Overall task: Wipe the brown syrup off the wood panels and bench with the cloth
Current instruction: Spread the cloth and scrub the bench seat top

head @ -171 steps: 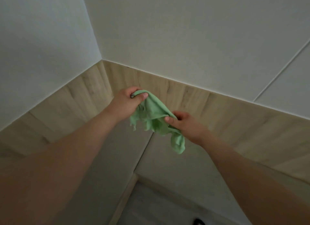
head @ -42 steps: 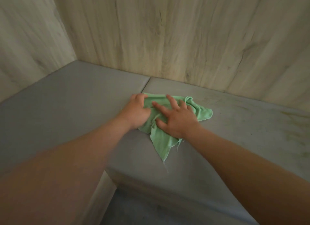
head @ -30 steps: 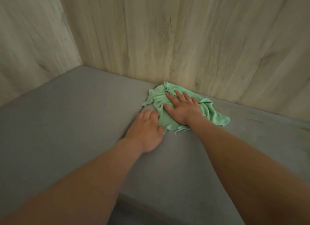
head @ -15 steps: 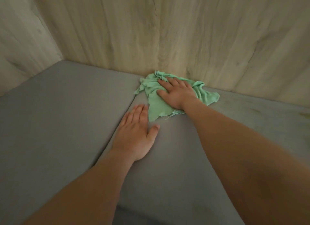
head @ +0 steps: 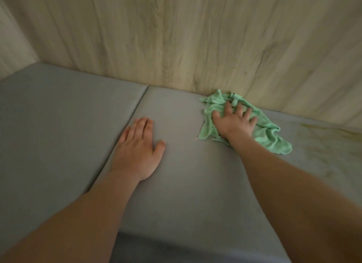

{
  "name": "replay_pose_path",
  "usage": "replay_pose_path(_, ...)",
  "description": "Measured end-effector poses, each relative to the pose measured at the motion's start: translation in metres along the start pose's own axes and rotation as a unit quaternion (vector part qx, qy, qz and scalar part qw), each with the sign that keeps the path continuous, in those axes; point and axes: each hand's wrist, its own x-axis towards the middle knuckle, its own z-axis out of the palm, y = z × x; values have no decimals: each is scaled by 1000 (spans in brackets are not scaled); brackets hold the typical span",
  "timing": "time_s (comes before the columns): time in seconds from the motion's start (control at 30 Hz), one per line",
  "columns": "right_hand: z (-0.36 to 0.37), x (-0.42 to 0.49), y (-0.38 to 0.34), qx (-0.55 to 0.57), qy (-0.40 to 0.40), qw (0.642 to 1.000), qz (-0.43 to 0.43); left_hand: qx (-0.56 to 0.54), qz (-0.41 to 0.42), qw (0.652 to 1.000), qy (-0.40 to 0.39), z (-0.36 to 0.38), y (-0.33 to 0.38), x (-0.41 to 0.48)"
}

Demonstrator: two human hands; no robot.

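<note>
A crumpled green cloth point(head: 266, 131) lies on the grey bench cushion point(head: 186, 184), close to the foot of the wood panels point(head: 176, 39). My right hand point(head: 234, 121) presses flat on the cloth with its fingers spread. My left hand point(head: 138, 147) rests flat on the bare cushion to the left of the cloth, beside the seam, touching nothing else. Brown syrup smears point(head: 323, 145) stain the cushion to the right of the cloth, up to the frame's right edge. Small dark specks show on the panel just above the cloth.
A seam point(head: 137, 106) splits the bench into a left cushion point(head: 58, 125) and the right one. The bench's front edge point(head: 195, 241) drops off at the bottom of the view. A second wood panel point(head: 11, 37) meets the back one at the far left corner.
My right hand has slid the cloth to the right along the back of the bench, away from the seam and toward the stains. My left hand has stayed flat near the seam.
</note>
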Motion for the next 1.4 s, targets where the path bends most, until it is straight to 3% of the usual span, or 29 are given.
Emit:
replay_pose_path(0.2, 19, -65, -47, -3, -15, 984, -178, -3, -3, 1000, 2, -2, 1, 0)
replay_pose_path(0.4, 22, -120, -1, -23, -19, 942, -335, 2, 1, 1000, -8, -9, 4, 0)
replay_pose_path(0.47, 12, -97, 31, -33, -17, 957, -289, 12, 2, 1000, -10, -9, 4, -1)
replay_pose_path(0.63, -20, -7, 95, -25, -14, 1000, -11, 19, 0, 1000, -4, -4, 4, 1)
replay_pose_path(0.8, -12, 18, 49, -1, 8, 998, 61, 24, 3, 1000, 4, 2, 1, 3)
replay_pose_path(1.13, 13, -82, 0, -5, -7, 990, -141, 19, -9, 999, -28, -8, 8, 2)
replay_pose_path(1.4, 29, -202, 10, -44, -14, 946, -320, 36, -15, 993, -111, -23, 10, 9)
